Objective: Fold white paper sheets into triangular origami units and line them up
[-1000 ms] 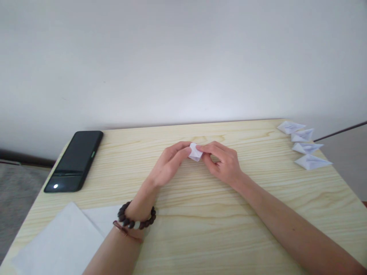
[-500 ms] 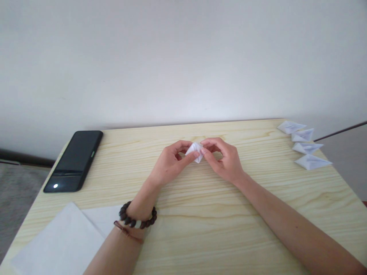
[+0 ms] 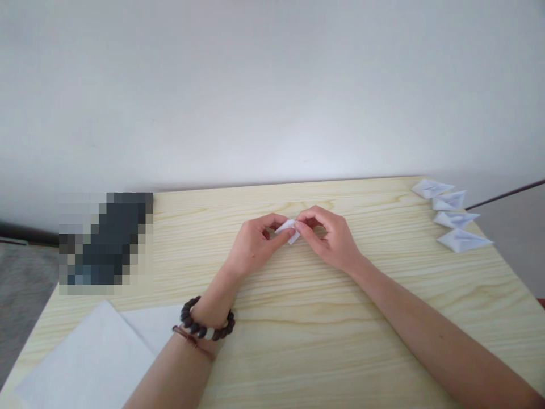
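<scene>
Between my two hands is a small folded piece of white paper [image 3: 284,226], held just above the middle of the wooden table [image 3: 298,341]. My left hand [image 3: 259,241] pinches its left side between thumb and fingers. Thumb and forefinger of my right hand [image 3: 327,236] grip its right edge, and the two thumbs nearly meet. Part of the paper is hidden behind my fingertips. Several folded white paper boats [image 3: 464,241] stand in a column along the table's right side.
Flat sheets of white paper [image 3: 89,358] lie at the front left, partly under my left forearm. A dark, blurred-out phone [image 3: 114,238] rests behind them. The table's back edge meets a white wall [image 3: 272,91].
The paper has been turned or pressed narrower between my fingers, so less of it shows. My right hand has moved slightly left, closer to my left thumb.
</scene>
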Tool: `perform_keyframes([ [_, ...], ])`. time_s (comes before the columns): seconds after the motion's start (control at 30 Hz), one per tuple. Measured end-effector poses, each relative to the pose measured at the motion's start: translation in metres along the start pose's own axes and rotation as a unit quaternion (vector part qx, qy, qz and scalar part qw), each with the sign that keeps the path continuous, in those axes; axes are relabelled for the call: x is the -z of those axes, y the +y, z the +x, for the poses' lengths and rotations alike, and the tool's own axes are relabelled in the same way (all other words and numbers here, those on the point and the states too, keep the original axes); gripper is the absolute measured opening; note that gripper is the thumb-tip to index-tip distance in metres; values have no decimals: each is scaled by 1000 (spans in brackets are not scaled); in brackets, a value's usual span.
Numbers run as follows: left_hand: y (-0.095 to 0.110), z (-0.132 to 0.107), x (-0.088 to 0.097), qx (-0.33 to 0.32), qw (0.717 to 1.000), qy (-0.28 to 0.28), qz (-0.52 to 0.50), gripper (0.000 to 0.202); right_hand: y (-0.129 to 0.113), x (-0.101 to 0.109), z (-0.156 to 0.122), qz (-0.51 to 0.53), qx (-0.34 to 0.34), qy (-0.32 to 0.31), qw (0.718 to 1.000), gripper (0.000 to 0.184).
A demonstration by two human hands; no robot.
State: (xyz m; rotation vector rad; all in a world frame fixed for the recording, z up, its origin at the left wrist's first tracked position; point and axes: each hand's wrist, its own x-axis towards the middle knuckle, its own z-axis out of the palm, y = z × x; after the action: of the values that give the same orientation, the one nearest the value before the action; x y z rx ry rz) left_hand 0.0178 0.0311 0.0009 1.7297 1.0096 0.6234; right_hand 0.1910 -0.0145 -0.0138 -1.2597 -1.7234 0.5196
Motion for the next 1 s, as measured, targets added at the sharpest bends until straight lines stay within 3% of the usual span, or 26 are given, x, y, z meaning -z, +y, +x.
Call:
perform_keyframes([
  [0.27, 1, -1, -1, 8, 1000, 10, -22, 33, 2, -1, -1, -14, 9, -5, 1000, 6],
  [0.57, 2, -3, -2, -1, 1000, 15, 21, 34, -1, 1, 0, -11, -4, -37, 999, 9],
  [1.0, -2, -1, 0, 12, 997, -33, 65, 39, 0, 1, -1, 55, -44, -29, 997, 8],
])
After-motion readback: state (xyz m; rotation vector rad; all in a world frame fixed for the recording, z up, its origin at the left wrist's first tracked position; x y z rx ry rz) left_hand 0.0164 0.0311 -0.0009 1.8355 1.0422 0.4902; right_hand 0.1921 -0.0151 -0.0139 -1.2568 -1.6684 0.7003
